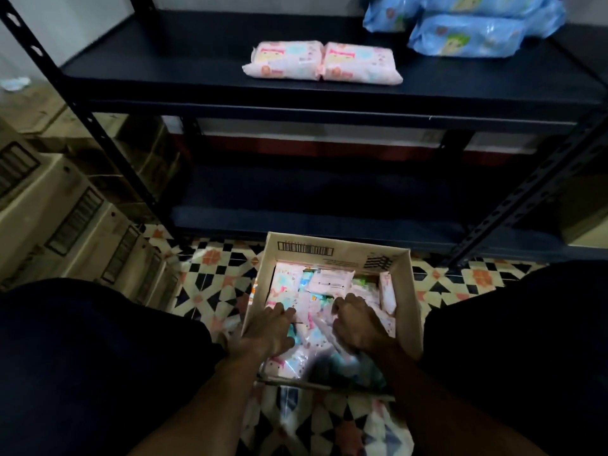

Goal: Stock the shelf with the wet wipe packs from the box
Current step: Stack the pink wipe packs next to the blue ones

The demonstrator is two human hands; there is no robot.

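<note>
An open cardboard box (332,250) stands on the tiled floor between my knees, holding several pink wet wipe packs (297,284). Both my hands are down inside it. My left hand (271,330) lies on the packs at the box's left, fingers stretched forward over a pack. My right hand (357,324) is beside it, fingers curled down around a pink pack; how firm the grip is stays unclear. On the dark shelf (197,70) above, two pink packs (322,62) lie side by side, with blue packs (467,34) stacked at the right.
A lower dark shelf board (329,199) sits just behind the box. The slotted metal uprights (75,103) frame the rack left and right. Cardboard cartons (59,205) are piled at the left. My dark trouser legs (82,373) flank the box.
</note>
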